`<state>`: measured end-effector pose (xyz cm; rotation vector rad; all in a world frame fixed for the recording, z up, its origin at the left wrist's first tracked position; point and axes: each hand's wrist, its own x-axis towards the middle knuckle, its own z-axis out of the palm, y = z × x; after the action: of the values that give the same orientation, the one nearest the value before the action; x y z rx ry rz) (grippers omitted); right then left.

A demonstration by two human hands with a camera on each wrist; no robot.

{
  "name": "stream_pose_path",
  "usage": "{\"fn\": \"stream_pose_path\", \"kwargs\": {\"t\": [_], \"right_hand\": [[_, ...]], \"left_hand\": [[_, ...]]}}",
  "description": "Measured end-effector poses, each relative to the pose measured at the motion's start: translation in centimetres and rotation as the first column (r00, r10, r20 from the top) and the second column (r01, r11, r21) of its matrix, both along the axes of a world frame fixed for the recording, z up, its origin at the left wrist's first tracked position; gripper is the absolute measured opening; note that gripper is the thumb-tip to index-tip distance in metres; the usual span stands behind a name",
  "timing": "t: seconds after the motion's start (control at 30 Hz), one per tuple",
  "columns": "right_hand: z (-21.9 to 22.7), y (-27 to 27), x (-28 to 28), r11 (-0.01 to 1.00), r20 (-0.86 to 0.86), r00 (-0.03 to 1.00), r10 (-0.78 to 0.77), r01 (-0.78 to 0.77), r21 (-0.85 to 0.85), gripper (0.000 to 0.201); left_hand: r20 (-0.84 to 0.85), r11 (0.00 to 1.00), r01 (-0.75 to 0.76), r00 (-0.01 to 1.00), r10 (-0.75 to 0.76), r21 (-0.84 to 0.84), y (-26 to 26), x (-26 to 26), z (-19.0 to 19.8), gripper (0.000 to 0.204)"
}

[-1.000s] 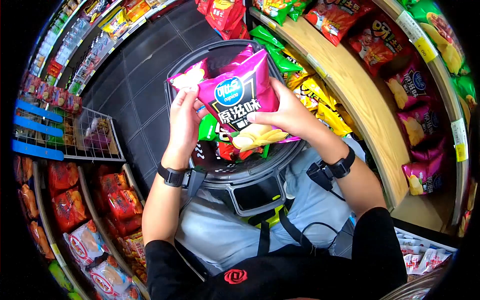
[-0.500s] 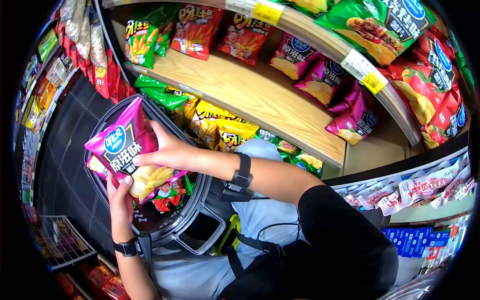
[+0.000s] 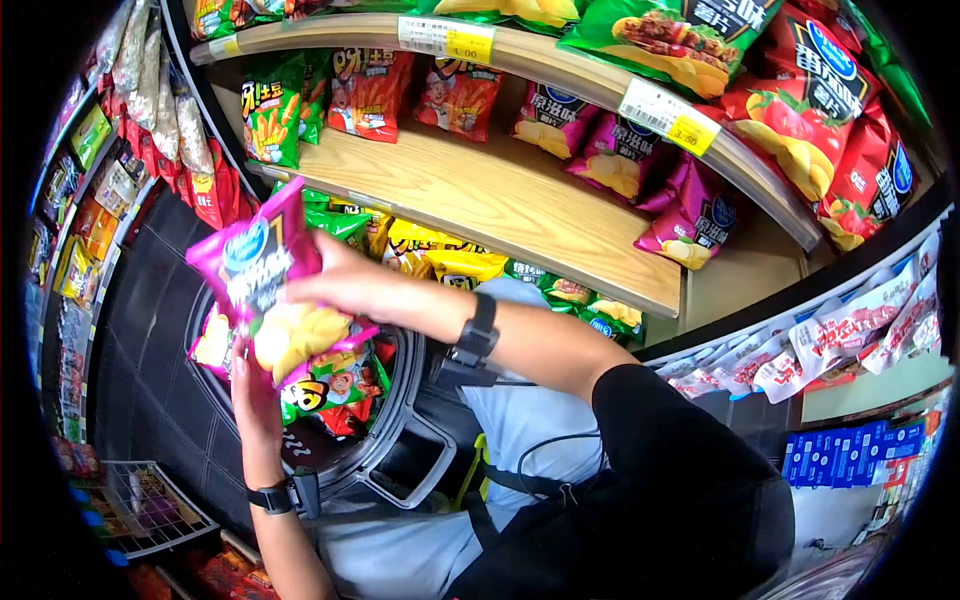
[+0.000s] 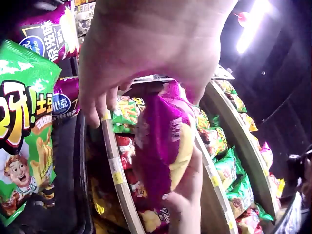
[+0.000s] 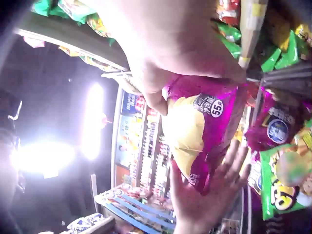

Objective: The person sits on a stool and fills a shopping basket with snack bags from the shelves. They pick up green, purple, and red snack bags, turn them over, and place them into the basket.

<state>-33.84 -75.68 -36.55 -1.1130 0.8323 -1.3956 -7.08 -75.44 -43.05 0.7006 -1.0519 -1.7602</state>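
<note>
A purple chip bag (image 3: 260,255) is held tilted over a black basket (image 3: 408,375). My right hand (image 3: 350,280) grips its right side, thumb on the front. My left hand (image 3: 257,410) is at the bag's lower left; in the right wrist view this hand (image 5: 207,204) has straight, spread fingers beside the bag (image 5: 209,131). Whether its palm touches the bag is hard to tell. In the left wrist view the bag (image 4: 163,141) hangs below the left hand (image 4: 151,48). Inside the basket lie a green bag (image 3: 330,392) and another purple bag (image 3: 213,345).
A wooden shelf (image 3: 470,185) on the right carries red, green and purple bags. Larger chip bags (image 3: 800,100) stand above it, yellow bags (image 3: 465,265) below. At the lower left is a wire rack (image 3: 150,510). The basket's handle (image 3: 425,480) points toward the person's legs.
The head view has swung toward the right-hand shelves. My left hand has gone from pinching the bag's upper left corner to straight fingers at its lower left. The right hand keeps its grip.
</note>
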Motion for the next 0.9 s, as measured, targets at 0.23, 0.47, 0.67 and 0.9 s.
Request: {"fn": "stream_pose_path", "kwargs": {"t": [0.23,0.47,0.67,0.9], "right_hand": [[6.9,4.8,-13.8,0.888,0.186,0.872,-0.453,0.459,0.01,0.054],[3.7,16.5,-28.0,0.653,-0.202,0.637,-0.744,0.757,-0.017,0.047],[-0.2,21.0,-33.0,0.316,-0.377,0.202,-0.904,0.91,-0.269,0.098],[-2.2,20.7,-33.9,0.249,-0.41,0.106,-0.906,0.917,-0.313,0.115]], "left_hand": [[0.102,0.998,0.057,0.993,-0.055,-0.018,0.0,-0.4,2.2,0.069],[0.164,0.995,0.087,0.983,-0.077,-0.052,0.1,-0.3,2.6,0.067],[0.172,0.993,0.109,0.98,-0.099,-0.05,0.4,-0.5,2.4,0.065],[0.178,0.99,0.128,0.977,-0.117,-0.05,0.7,-0.7,2.6,0.064]]}}
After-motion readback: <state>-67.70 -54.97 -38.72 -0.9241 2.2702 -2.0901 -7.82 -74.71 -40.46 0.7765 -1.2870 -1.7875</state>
